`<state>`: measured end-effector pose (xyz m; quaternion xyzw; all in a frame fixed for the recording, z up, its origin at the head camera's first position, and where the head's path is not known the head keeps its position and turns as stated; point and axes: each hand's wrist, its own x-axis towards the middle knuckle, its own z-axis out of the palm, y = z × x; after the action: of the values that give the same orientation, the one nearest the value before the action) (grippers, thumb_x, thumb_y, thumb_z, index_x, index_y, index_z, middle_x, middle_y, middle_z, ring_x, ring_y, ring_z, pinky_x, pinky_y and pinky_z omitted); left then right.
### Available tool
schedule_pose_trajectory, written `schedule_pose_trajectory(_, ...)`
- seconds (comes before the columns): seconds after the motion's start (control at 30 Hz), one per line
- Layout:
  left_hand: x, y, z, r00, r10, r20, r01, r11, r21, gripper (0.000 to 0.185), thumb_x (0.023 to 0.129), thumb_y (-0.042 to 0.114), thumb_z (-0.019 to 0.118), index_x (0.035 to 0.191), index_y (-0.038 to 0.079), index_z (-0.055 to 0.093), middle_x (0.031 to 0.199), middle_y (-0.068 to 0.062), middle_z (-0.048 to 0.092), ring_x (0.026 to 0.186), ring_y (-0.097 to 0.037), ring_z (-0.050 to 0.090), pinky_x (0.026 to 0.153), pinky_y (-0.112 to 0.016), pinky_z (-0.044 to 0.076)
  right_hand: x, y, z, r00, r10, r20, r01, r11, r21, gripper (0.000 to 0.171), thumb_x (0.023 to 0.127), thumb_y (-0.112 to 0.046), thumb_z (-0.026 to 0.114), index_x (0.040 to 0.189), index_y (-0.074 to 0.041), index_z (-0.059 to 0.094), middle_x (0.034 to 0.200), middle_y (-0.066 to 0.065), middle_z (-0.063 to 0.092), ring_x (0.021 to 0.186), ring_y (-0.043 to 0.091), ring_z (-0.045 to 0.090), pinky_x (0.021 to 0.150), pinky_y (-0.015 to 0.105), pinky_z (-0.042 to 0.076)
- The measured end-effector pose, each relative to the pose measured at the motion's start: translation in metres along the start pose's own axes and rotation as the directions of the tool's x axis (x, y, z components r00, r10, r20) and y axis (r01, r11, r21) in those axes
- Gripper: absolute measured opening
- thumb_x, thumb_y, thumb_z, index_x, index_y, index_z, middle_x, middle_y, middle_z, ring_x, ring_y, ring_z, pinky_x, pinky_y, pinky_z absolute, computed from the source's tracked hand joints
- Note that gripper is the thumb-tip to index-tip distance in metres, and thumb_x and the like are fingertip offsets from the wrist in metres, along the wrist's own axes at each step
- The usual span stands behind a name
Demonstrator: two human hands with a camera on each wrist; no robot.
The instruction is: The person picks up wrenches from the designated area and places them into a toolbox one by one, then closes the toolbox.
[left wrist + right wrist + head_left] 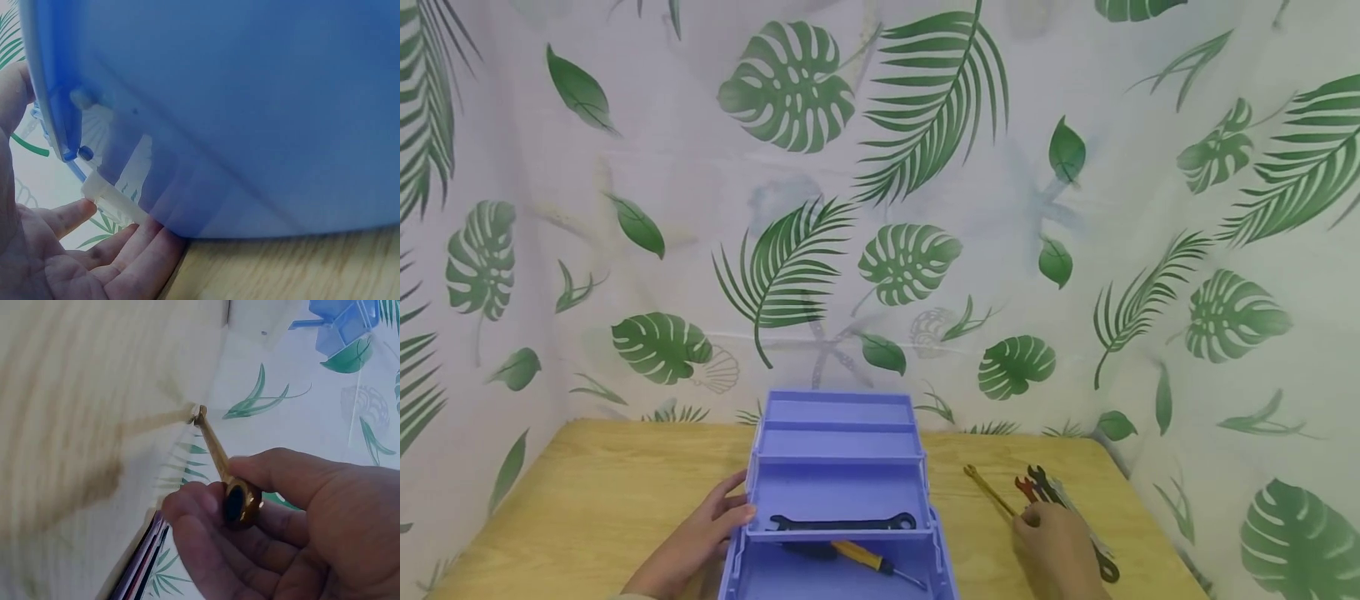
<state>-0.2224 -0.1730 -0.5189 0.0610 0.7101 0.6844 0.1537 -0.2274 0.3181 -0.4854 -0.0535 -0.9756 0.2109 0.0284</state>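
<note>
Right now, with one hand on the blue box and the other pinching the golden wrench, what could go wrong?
1. The right hand pinches only the ring end of the thin gold-coloured metal wrench, so it may slip or swing.
2. The pile of red, black and silver wrenches lies right beside that hand and could be knocked.
3. The left hand only rests against the blue plastic toolbox; a push may slide it.

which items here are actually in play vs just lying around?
In play:
toolbox, steadied by left hand
gold wrench, pinched in right hand

Lying about:
black wrench in the toolbox tray
screwdriver in the toolbox bottom
other wrenches on the table
</note>
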Motion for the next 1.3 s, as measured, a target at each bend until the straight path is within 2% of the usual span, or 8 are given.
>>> schedule_pose_trajectory(0.27,0.001,0.002,0.002,1.000,-0.012,0.008,0.012,1.000,0.001,0.076,0.106,0.035,0.055,0.163,0.007,0.014,0.156,-0.039,0.032,0.128,-0.042,0.058,0.099,-0.055,0.054,-0.003,0.001,0.002,0.997,0.055,0.047,-0.056,0.998,0.012,0.018,0.093,-0.014,0.068,0.078,-0.008,0.075,0.078,0.002,0.072,0.069,0.019,0.062,0.065,0.044,0.053)
schedule_pose_trajectory(0.53,0.002,0.003,0.002,1.000,-0.025,0.006,0.025,1.000,0.016,0.076,0.105,0.037,0.055,0.163,0.008,0.015,0.156,-0.038,0.033,0.128,-0.041,0.057,0.100,-0.056,0.053,-0.006,0.000,0.001,0.996,0.039,0.081,-0.037,0.999,-0.031,0.015,0.090,-0.013,0.072,0.081,-0.003,0.076,0.078,0.007,0.073,0.071,0.026,0.068,0.067,0.050,0.057)
schedule_pose_trajectory(0.83,0.001,-0.001,0.000,1.000,-0.015,0.004,0.015,1.000,0.001,0.076,0.106,0.034,0.054,0.163,0.006,0.013,0.155,-0.041,0.031,0.128,-0.044,0.057,0.097,-0.056,0.055,-0.002,-0.004,0.005,0.995,0.040,0.090,-0.036,0.998,-0.050,0.016,0.092,-0.013,0.074,0.078,-0.006,0.074,0.075,0.001,0.070,0.068,0.020,0.064,0.063,0.045,0.055)
schedule_pose_trajectory(1.03,0.003,-0.003,-0.002,0.999,-0.044,0.001,0.044,0.999,0.002,0.078,0.105,0.038,0.056,0.163,0.007,0.014,0.155,-0.039,0.032,0.128,-0.044,0.057,0.096,-0.057,0.055,-0.003,-0.007,0.008,0.997,0.015,0.081,-0.010,0.998,-0.070,0.019,0.092,-0.013,0.074,0.075,-0.007,0.071,0.069,-0.002,0.065,0.063,0.017,0.059,0.056,0.038,0.049)
schedule_pose_trajectory(1.3,0.003,-0.001,-0.001,0.999,-0.037,0.004,0.037,0.999,0.012,0.078,0.106,0.037,0.055,0.163,0.006,0.013,0.155,-0.039,0.032,0.130,-0.045,0.055,0.097,-0.057,0.055,-0.005,-0.011,0.005,0.992,0.055,0.115,-0.044,0.994,-0.099,0.018,0.092,-0.015,0.076,0.078,-0.005,0.070,0.072,0.002,0.066,0.066,0.020,0.062,0.061,0.042,0.053)
